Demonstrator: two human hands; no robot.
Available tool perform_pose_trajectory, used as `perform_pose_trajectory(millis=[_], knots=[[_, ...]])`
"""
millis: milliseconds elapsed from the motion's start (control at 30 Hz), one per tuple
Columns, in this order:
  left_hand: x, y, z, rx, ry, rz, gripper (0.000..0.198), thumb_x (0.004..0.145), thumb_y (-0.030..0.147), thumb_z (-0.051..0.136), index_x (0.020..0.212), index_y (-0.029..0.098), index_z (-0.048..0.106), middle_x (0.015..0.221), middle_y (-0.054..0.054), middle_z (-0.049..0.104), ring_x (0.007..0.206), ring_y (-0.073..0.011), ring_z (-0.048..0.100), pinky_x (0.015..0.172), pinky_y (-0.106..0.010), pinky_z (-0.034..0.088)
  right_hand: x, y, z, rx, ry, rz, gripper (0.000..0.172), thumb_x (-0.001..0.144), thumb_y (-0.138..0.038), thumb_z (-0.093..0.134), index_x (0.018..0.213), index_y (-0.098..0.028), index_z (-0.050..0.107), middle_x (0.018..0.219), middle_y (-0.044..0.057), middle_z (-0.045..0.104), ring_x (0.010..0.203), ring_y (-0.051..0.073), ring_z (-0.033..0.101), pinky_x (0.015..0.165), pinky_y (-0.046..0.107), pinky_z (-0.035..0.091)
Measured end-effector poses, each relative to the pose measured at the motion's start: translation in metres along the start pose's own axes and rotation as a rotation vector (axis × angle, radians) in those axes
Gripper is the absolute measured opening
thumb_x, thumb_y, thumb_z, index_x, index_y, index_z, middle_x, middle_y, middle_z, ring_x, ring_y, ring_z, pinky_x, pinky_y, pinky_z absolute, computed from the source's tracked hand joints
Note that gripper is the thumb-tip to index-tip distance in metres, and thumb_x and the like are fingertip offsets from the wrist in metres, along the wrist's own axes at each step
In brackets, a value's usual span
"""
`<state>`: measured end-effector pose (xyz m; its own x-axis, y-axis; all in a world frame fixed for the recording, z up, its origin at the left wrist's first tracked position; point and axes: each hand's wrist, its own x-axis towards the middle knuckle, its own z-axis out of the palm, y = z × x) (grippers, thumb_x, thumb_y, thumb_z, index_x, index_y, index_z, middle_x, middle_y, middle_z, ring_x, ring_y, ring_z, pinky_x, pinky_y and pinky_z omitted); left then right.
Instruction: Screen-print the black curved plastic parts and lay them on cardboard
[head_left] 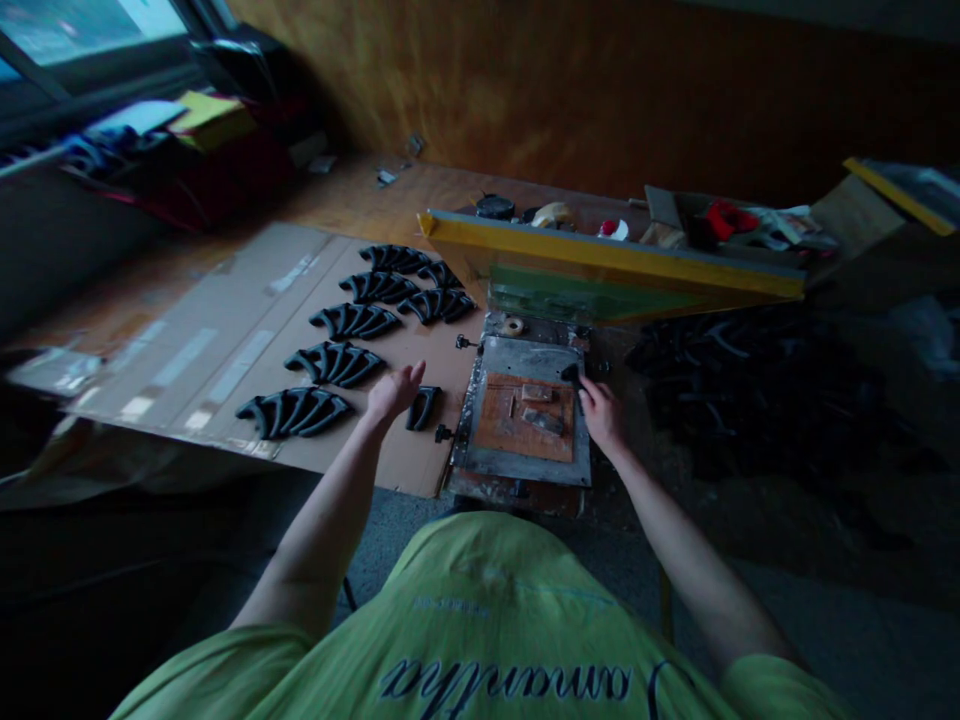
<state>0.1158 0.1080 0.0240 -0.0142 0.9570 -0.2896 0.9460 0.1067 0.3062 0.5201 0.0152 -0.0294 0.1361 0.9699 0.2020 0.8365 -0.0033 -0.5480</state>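
My right hand [602, 412] grips a black curved handle-like part [572, 375] over the right edge of a flat metal plate [491, 350]. On the plate lies a brown board [495, 440] bearing small blocks, among them a pale block [537, 393] and a dark one [543, 421]. My left hand [394, 392] is open and appears to hold nothing. Just right of it, one or two similar black parts [424, 408] lie on the cardboard [409, 455]. Left of that hand, more black parts [296, 412] are laid out in fanned, overlapping rows.
Behind the plate, a yellow-edged screen frame [615, 255] is tilted up. A dark heap of black parts [750, 390] lies to the right. Black knobs [443, 433] stick out at the plate's left side. An open carton [664, 215] with odds and ends stands behind the frame.
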Motion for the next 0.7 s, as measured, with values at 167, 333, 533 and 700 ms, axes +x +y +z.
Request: perform_pose_trajectory(millis=[167, 333, 533, 700], knots=[[0.006, 0.097, -0.064, -1.021, 0.238, 0.352, 0.069, 0.096, 0.068, 0.022, 0.129, 0.018, 0.055, 0.068, -0.003, 0.064, 0.051, -0.0118, 0.056, 0.052, -0.022, 0.045, -0.002, -0.063, 0.009, -0.240, -0.355, -0.507, 0.042, 0.095, -0.011, 0.047, 0.130, -0.024, 0.064, 0.112, 0.011, 0.065, 0.106, 0.021, 0.058, 0.096, 0.035, 0.048], [-0.018, 0.143, -0.089, -1.330, 0.232, 0.420, 0.059, 0.094, 0.066, 0.037, 0.110, 0.015, 0.063, 0.059, 0.000, 0.056, 0.049, -0.0099, 0.053, 0.049, -0.020, 0.042, 0.001, -0.081, 0.005, -0.337, -0.387, -0.499, 0.038, 0.093, -0.012, 0.054, 0.124, -0.026, 0.068, 0.109, 0.010, 0.067, 0.104, 0.021, 0.059, 0.092, 0.035, 0.048], [-0.060, 0.093, -0.040, -1.262, 0.034, 0.323, 0.056, 0.087, 0.067, 0.051, 0.100, 0.016, 0.070, 0.074, -0.004, 0.065, 0.060, -0.0129, 0.059, 0.051, -0.022, 0.044, 0.018, -0.046, -0.038, -0.218, -0.075, -0.203, 0.028, 0.095, -0.020, 0.046, 0.090, -0.013, 0.072, 0.081, 0.001, 0.072, 0.080, 0.013, 0.063, 0.074, 0.022, 0.055], [-0.072, 0.058, 0.030, -1.093, -0.149, 0.103, 0.068, 0.078, 0.054, 0.067, 0.137, 0.020, 0.056, 0.073, 0.001, 0.064, 0.057, -0.0120, 0.055, 0.049, -0.020, 0.038, 0.062, -0.049, -0.068, -0.163, 0.174, -0.105, 0.033, 0.090, -0.018, 0.056, 0.119, -0.008, 0.066, 0.114, 0.013, 0.069, 0.096, 0.020, 0.066, 0.084, 0.031, 0.055]])
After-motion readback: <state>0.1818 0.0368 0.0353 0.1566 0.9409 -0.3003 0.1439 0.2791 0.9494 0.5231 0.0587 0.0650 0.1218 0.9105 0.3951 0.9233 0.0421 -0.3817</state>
